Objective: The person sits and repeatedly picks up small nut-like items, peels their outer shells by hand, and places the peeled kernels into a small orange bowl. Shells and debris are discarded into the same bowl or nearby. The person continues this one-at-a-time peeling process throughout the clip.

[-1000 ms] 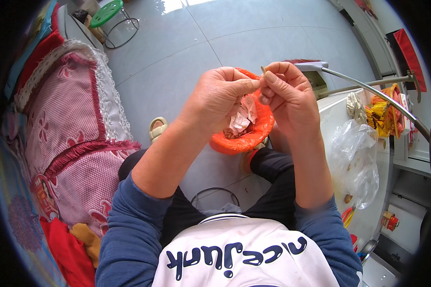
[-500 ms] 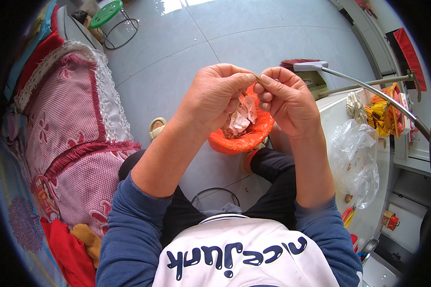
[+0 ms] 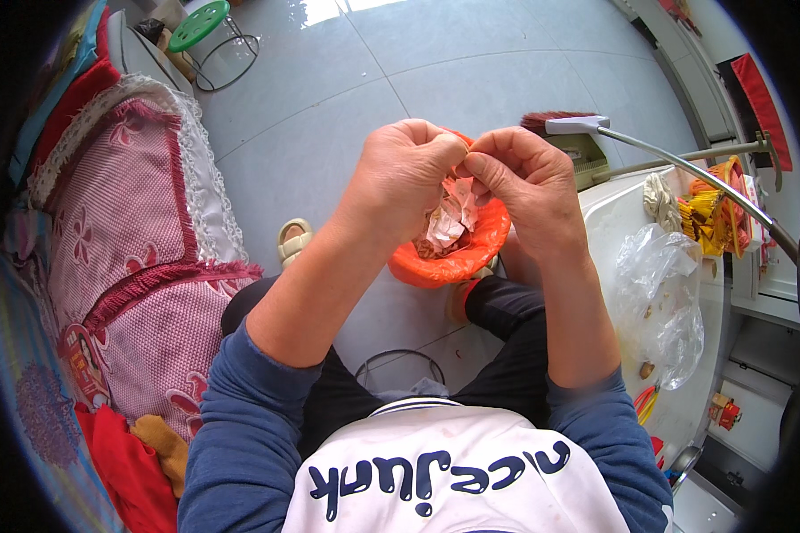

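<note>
Both my hands meet above an orange-lined bin (image 3: 436,272) on the floor between my legs. My left hand (image 3: 406,173) is closed, its thumb and forefinger pinched together. Right against it, my right hand (image 3: 526,182) pinches too, thumb pressed on the bent forefinger. Between the fingertips is something tiny that I cannot make out. Crumpled pale pink paper and brownish scraps (image 3: 453,216) lie inside the bin, partly hidden behind my hands.
To the right, a white table (image 3: 600,200) holds a clear plastic bag (image 3: 656,302) and an orange basket (image 3: 729,200). A broom (image 3: 578,124) leans beyond it, by a dustpan (image 3: 587,160). At left stands a pink-covered seat (image 3: 124,240); a green stool (image 3: 199,25) is farther off.
My fingertips have drawn closer together and shifted slightly left. The thin brownish sliver that showed between them is now mostly hidden. The bin has barely moved.
</note>
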Tool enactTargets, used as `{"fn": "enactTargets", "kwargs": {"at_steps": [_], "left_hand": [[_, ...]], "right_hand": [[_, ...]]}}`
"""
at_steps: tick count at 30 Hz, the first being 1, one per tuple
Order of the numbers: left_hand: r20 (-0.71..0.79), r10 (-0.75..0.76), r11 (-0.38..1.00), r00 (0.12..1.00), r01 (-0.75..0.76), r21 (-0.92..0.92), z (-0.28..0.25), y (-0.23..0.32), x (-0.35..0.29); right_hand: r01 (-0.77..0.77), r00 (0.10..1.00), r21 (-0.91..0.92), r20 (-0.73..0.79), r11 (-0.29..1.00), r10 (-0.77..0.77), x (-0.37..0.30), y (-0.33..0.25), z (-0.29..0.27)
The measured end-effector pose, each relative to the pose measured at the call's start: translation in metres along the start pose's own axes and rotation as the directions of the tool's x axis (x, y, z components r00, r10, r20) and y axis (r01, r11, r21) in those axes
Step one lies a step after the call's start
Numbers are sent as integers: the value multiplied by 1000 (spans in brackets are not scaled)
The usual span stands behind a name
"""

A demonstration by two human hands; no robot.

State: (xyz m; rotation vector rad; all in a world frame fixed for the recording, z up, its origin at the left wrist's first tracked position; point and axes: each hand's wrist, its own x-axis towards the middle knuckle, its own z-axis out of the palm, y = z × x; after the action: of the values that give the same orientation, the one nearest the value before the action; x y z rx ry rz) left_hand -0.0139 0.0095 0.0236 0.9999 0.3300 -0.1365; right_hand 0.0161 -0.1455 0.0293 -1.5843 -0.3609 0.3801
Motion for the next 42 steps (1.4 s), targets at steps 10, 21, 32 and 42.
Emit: {"fn": "enactTargets", "kwargs": {"at_steps": [10, 21, 32, 42], "left_hand": [[77, 54, 989, 996, -64, 130, -1, -1, 1], [126, -112, 988, 986, 125, -95, -5, 2, 4], [61, -64, 998, 996, 64, 3, -4, 3, 0], [107, 330, 742, 938, -328, 584, 4, -10, -5]], "right_hand": [[-184, 983, 340, 56, 922, 175, 5, 6, -11], [-267, 964, 554, 165, 788, 210, 8, 7, -15], [-121, 989, 155, 108, 980, 105, 8, 5, -12], [-236, 968, 280, 151, 931, 200, 8, 5, -20]]}}
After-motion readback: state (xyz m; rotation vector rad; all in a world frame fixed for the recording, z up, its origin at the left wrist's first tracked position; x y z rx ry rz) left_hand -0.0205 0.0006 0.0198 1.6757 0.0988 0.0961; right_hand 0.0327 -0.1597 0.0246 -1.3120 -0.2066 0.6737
